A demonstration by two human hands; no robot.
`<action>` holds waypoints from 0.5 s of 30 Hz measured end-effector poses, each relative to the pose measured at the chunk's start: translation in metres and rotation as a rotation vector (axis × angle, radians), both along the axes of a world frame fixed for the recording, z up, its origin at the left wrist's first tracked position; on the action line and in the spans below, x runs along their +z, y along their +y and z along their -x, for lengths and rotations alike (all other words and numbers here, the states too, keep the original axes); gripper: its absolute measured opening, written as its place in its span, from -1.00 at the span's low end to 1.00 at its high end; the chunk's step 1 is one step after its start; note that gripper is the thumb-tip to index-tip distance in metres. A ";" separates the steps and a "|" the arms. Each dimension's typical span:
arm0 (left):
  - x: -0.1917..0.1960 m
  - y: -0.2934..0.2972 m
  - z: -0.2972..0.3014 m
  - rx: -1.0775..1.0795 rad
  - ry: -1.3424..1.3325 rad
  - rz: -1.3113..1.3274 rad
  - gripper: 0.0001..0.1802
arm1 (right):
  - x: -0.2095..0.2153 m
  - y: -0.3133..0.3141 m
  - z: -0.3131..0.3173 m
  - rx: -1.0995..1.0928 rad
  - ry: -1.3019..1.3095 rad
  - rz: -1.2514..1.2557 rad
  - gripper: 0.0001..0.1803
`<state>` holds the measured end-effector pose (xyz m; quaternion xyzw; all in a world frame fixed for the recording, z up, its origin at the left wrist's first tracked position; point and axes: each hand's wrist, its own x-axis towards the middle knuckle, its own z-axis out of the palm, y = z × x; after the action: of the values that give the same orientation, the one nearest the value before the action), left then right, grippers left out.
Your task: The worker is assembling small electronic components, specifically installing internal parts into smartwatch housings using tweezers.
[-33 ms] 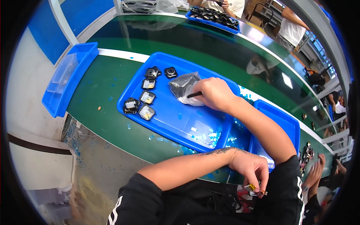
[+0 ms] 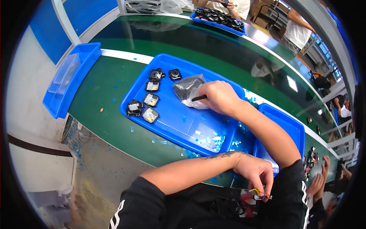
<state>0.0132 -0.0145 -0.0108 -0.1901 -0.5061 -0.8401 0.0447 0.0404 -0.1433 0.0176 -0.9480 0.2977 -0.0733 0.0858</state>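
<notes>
My left hand (image 2: pixel 254 171), its forearm crossing low in front of me, pinches a small electronic part (image 2: pixel 259 193) with yellow tape and a silvery piece. My right hand (image 2: pixel 219 97) is closed round a thin black stick-like tool (image 2: pixel 199 98); the tool's far end is hidden. Its fingers are at a crumpled clear plastic bag (image 2: pixel 188 87) with dark contents, lying in the large blue tray (image 2: pixel 179 142). Several black watch cases (image 2: pixel 151 100) lie at the tray's left side, some showing pale insides, two of them stacked.
A smaller blue tray (image 2: pixel 282 118) stands to the right, under my right forearm. Another blue tray (image 2: pixel 72 82) with clear plastic inside stands at the left. Blue film scraps (image 2: pixel 190 154) litter the green bench (image 2: pixel 95 87). Across it, a co-worker sits behind a filled tray (image 2: pixel 219 21).
</notes>
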 end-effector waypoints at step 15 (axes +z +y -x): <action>0.018 0.008 0.001 0.236 0.003 -0.357 -0.78 | 0.024 0.016 0.050 -0.089 -0.356 -0.086 -0.89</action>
<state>0.0117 -0.0060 0.0073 -0.1199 -0.3679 -0.9051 0.1764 -0.0098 -0.1273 0.0414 -0.9015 0.3221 -0.2306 0.1741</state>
